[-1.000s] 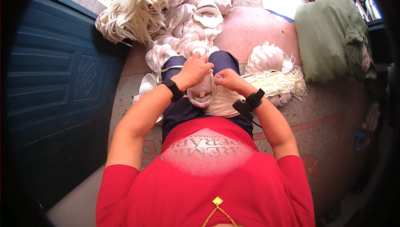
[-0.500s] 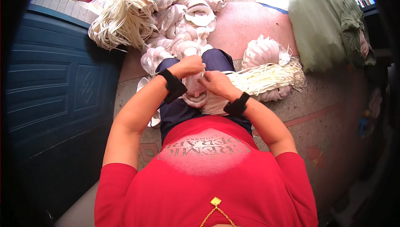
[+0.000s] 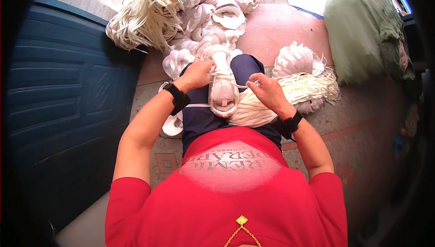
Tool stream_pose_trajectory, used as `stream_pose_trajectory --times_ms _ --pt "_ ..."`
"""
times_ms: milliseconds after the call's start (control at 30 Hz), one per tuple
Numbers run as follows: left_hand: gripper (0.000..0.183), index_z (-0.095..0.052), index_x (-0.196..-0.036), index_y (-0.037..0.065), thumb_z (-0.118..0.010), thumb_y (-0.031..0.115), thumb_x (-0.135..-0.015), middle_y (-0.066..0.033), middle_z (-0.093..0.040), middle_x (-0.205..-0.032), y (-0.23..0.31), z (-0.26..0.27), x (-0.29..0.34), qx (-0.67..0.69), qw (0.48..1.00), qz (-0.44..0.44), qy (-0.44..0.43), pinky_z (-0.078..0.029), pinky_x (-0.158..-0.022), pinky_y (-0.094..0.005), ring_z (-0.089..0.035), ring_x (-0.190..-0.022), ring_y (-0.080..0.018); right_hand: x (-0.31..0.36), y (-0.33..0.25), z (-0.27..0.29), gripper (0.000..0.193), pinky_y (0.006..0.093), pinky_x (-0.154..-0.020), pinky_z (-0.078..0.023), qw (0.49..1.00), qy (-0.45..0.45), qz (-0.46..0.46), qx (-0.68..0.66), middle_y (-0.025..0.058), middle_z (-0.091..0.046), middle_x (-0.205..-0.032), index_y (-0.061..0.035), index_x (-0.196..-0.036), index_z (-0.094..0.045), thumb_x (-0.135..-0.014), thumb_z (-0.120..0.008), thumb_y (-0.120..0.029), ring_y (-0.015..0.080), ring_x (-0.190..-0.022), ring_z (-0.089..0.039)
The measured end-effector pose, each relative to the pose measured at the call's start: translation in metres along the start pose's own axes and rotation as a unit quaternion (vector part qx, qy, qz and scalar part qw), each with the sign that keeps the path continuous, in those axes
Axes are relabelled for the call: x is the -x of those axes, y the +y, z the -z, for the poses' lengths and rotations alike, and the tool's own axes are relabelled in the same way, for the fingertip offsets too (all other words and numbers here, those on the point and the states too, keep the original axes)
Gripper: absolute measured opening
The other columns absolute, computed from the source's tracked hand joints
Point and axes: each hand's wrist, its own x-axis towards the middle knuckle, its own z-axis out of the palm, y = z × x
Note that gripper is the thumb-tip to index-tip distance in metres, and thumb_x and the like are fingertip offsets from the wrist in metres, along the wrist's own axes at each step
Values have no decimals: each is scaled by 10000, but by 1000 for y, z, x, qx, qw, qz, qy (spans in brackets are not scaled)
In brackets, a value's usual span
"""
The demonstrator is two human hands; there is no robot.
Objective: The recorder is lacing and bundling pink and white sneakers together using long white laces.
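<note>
A white and pale pink shoe upper (image 3: 223, 93) lies lengthwise between my thighs. On its left edge my left hand (image 3: 199, 73) is closed, fingers pinched on the lacing there. My right hand (image 3: 268, 92) is off to the right of the upper, thumb and fingers closed on a white shoelace (image 3: 240, 86) that stretches across from the upper. Beneath my right forearm, a bundle of cream laces (image 3: 290, 90) spreads over my right thigh. Another strand runs left from the upper over my left thigh.
More shoe uppers (image 3: 229, 18) are piled ahead of my knees, beside a large hank of cream laces (image 3: 140, 22). A bundle of uppers (image 3: 299, 58) sits to the right. Farther right stands a green cloth-covered bulk (image 3: 362, 36). A dark blue panelled door (image 3: 68, 74) is at left.
My hands have moved apart from close together over the upper. The right hand has drawn right with the shoelace, and the left has shifted slightly left, exposing the upper.
</note>
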Motion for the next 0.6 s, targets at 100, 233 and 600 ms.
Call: stream_pose_trajectory --times_ms 100,233,600 --pt "169 -571 -869 47 -559 81 -703 -143 -557 -718 2 -5 22 -54 997 -4 50 -439 -683 -407 -528 -782 -338 -4 -12 -30 186 418 -595 -455 996 -68 64 -8 174 -590 -676 -62 -802 -606 -794 -538 -235 334 -670 -586" --pt "36 -514 -710 51 -525 44 -677 -133 -536 -660 5 1 37 -162 979 -99 73 -412 -597 -416 -499 -677 -312 -11 -18 -74 237 450 -693 -438 992 -121 23 -12 233 -580 -759 -13 -847 -581 -821 -436 -198 375 -767 -570" --pt "14 -480 -728 28 -481 38 -718 -155 -518 -636 7 -5 59 -153 987 -34 46 -434 -601 -420 -512 -694 -320 -31 -26 -115 166 433 -606 -465 986 -113 -5 126 235 -577 -706 34 -812 -528 -790 -417 -88 354 -680 -592"
